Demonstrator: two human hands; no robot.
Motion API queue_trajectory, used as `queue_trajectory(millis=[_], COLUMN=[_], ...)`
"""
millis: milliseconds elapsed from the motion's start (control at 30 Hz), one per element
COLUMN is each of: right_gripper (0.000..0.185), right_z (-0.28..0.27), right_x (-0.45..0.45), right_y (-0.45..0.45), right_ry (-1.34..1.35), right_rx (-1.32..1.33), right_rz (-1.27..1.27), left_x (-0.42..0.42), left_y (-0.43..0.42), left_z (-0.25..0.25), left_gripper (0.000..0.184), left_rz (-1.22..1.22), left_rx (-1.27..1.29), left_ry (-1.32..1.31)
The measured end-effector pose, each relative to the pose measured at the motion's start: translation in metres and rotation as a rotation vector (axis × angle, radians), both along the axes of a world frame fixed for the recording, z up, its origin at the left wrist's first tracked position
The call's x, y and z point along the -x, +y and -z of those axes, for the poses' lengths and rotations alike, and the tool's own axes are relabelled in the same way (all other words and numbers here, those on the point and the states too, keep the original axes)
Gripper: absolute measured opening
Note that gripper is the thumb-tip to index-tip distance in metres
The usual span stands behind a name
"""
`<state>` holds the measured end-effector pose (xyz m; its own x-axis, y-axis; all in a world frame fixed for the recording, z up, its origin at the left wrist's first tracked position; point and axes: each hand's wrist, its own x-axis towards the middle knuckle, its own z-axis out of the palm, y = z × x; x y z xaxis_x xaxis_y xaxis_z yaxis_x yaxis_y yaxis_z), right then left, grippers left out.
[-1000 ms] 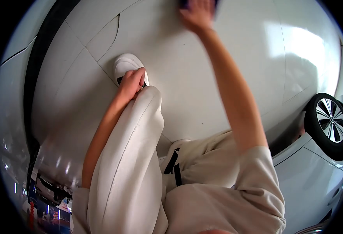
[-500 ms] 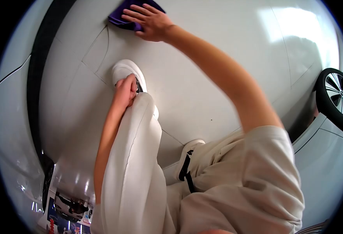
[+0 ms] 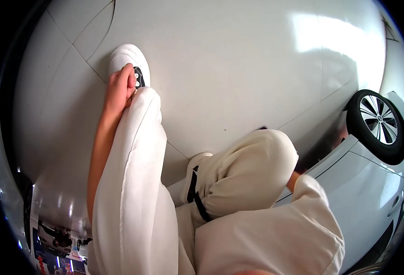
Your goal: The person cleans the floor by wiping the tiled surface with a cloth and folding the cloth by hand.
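My left hand [image 3: 120, 86] is curled into a fist at my left knee, just above the white shoe [image 3: 129, 54], and nothing shows in its fingers. My right hand is out of sight behind my bent right knee [image 3: 275, 146]; only a bit of that forearm [image 3: 293, 180] shows. A small dark purple edge [image 3: 262, 128] peeks out above this knee, too little of it to make out clearly. Both legs are in pale trousers over the light, glossy floor [image 3: 211, 68].
At the right is a pale car [image 3: 362, 183] with a black tyre and silver-spoked wheel [image 3: 380, 120]. Thin seams [image 3: 85, 57] cross the floor at the upper left. Bright reflections lie at the upper right. Colourful signs [image 3: 55, 259] show at the lower left.
My right hand has left the floor at the top, where it lay spread on a purple cloth, and gone down behind my right knee. My left hand remains by the knee. The view has shifted.
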<state>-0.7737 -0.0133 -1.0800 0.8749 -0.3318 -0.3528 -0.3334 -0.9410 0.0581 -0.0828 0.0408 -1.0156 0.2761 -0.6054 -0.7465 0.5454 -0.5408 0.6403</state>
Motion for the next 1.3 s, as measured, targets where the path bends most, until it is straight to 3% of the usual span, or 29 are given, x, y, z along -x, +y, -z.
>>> queue_trajectory(millis=[100,233,400,533,667,700,767,867,1033,1167,1300], right_gripper=[0.1,0.101,0.102,0.103,0.104,0.107,0.098,0.093,0.092,0.089,0.086], right_z=[0.006,0.031,0.053,0.063,0.063,0.051,0.015,0.011,-0.004,-0.008,-0.01], right_x=[-0.034,-0.066,-0.087,-0.094,-0.109,-0.13,-0.196,-0.267,-0.407,-0.457,-0.466], right_y=[0.021,0.039,0.046,0.037,-0.025,-0.056,-0.111,-0.161,-0.173,-0.153,-0.157], right_ry=[0.305,0.324,0.247,0.119,-0.274,-0.44,-0.41,-0.45,-0.521,-0.503,-0.478], right_rx=[-0.156,-0.071,0.029,0.107,0.217,0.119,-0.026,-0.002,-0.122,-0.188,-0.207], right_rz=[0.535,1.024,1.378,1.492,1.249,1.189,1.259,1.11,0.636,0.347,0.315], left_x=[0.002,-0.003,-0.003,-0.004,-0.009,-0.009,-0.015,-0.014,-0.018,-0.009,-0.012], left_y=[-0.006,-0.004,-0.007,-0.001,0.008,0.009,0.013,0.02,0.02,0.028,0.017], left_z=[-0.015,0.001,-0.008,-0.001,0.004,0.0,-0.01,-0.004,-0.008,-0.005,-0.009], left_gripper=[0.046,0.046,0.046,0.046,0.045,0.044,0.045,0.047,0.047,0.047,0.045], left_rz=[-0.011,0.04,0.06,0.018,0.099,0.081,0.03,-0.046,-0.053,-0.101,-0.061], left_rx=[-0.009,0.005,-0.062,-0.009,0.044,0.05,0.042,0.062,0.077,0.071,0.068], left_ry=[-0.011,-0.015,-0.009,0.011,-0.071,-0.064,0.067,0.158,0.074,0.067,-0.083])
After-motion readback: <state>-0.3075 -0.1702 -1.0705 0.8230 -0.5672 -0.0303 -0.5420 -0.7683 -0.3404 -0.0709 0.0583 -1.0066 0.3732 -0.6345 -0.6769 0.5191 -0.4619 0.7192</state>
